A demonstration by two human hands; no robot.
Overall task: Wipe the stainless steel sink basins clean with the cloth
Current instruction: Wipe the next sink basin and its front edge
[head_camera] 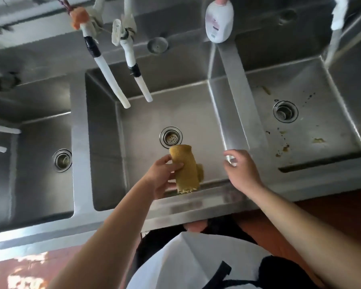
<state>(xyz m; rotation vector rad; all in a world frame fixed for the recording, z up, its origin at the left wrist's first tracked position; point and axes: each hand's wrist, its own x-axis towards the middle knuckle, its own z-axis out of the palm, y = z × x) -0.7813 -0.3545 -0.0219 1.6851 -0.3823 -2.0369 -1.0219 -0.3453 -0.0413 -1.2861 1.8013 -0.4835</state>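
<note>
A yellow cloth [186,170] hangs folded over the front of the middle basin [196,113], and my left hand [163,176] grips it between thumb and fingers. To its right, my right hand [241,167] hovers with loosely spread fingers near the divider, holding nothing. The middle basin has a strainer drain [171,137]. The right basin [313,122] shows yellow-brown stains around its drain [285,111]. The left basin [44,155] has its own drain [62,160].
Two white faucet spouts [121,59] hang over the back of the middle basin. A white bottle [218,20] stands on the back ledge by the divider. The sink's front rim [196,207] runs just before my body.
</note>
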